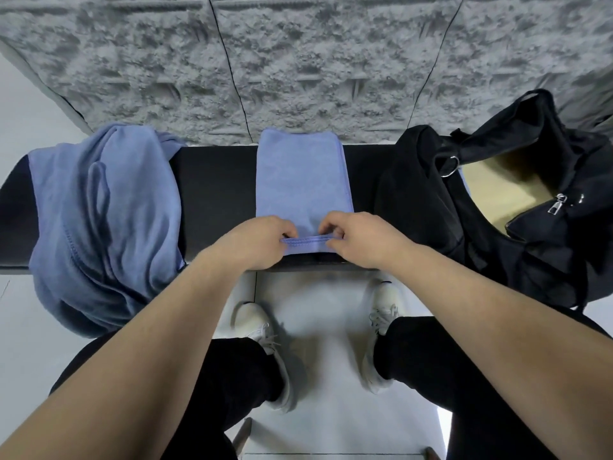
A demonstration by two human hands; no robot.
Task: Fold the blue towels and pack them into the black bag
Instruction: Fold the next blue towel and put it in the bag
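Now: both hands pinch the near hem of the folded towel (302,180), frame centre.
Left hand (262,242), right hand (358,239); towel pile (102,220) left on surface (215,194); black bag (517,207) right.

A single wide-angle view from the person's head looks steeply down and forward, close over a black bench (215,194) set against a grey wall (298,61). Both forearms reach in from the bottom corners. The person's own legs and shoes (265,343) fill the lower frame. Edges bend with lens distortion.
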